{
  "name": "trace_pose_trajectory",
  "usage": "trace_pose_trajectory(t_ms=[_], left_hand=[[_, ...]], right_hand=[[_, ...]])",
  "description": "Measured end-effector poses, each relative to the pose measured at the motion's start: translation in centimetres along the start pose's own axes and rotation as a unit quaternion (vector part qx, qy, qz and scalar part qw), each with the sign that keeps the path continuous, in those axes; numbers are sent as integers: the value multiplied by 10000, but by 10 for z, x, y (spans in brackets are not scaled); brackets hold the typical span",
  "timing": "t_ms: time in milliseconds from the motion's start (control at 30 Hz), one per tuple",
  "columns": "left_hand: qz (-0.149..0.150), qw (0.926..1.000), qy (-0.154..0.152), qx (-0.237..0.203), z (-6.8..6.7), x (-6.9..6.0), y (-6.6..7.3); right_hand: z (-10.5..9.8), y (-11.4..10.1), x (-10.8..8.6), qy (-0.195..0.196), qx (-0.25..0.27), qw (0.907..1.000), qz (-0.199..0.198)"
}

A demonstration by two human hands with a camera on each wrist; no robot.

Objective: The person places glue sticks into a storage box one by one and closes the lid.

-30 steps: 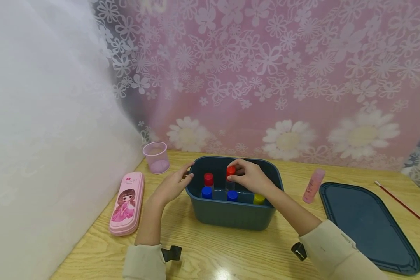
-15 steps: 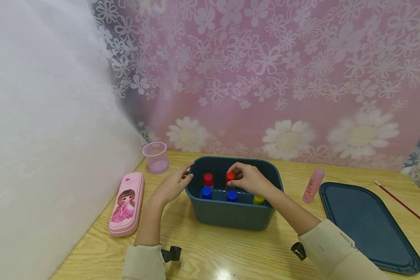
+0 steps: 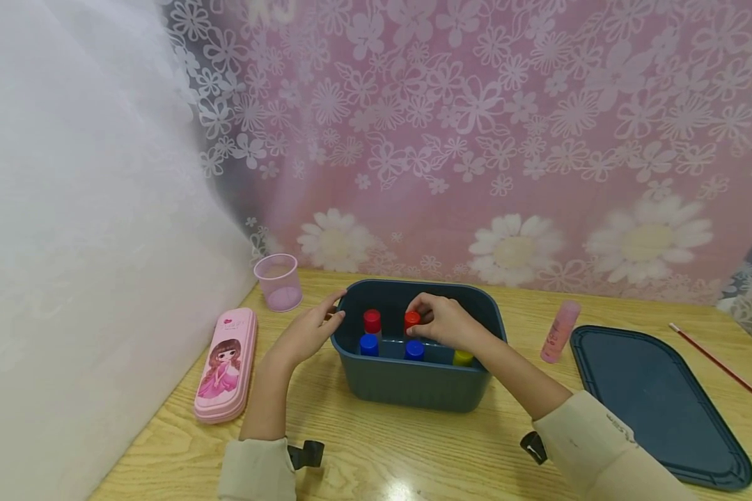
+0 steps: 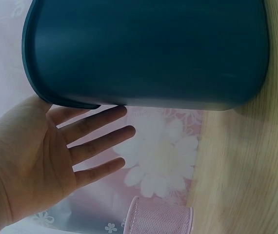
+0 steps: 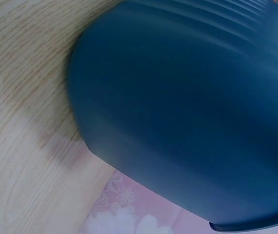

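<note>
A dark blue-green plastic bin (image 3: 413, 384) stands in the middle of the table. My right hand (image 3: 448, 321) reaches into it and pinches the bright red cap (image 3: 411, 319) of a small bottle between thumb and fingers. Around it in the bin are another red-capped bottle (image 3: 372, 321), two blue caps (image 3: 369, 344) and a yellow cap (image 3: 463, 358). At the bin's left end, my left hand (image 3: 307, 334) touches the rim; the left wrist view shows its fingers (image 4: 102, 141) extended and spread. Only the bin's outer wall (image 5: 178, 107) shows in the right wrist view, hiding the right hand.
Left of the bin are a pink pencil case (image 3: 227, 365) and a lilac mesh cup (image 3: 279, 284). To the right lie a pink tube-like bottle (image 3: 560, 332), a dark lid (image 3: 658, 403) and a red pencil (image 3: 721, 365). A flowered curtain (image 3: 451, 139) hangs behind the table.
My right hand has lowered the red-capped bottle deeper into the bin. The left hand has stayed at the rim.
</note>
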State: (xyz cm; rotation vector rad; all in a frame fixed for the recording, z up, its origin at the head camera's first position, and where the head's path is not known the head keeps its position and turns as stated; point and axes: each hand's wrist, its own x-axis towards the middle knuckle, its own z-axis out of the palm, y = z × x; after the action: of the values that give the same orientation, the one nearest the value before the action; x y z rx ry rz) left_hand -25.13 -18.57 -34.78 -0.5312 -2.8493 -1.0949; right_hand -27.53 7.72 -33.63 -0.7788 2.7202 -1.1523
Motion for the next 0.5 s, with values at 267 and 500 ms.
trace_pose_trajectory(t_ms=[267,500], left_hand=[[15,10000,-1,-5,0,0,0],[1,10000,15,12,0,0,1]], right_hand=[[-1,-1,-2,-16,-131,9999,-10],[-4,-4,-5,21,-265,9996,-15]])
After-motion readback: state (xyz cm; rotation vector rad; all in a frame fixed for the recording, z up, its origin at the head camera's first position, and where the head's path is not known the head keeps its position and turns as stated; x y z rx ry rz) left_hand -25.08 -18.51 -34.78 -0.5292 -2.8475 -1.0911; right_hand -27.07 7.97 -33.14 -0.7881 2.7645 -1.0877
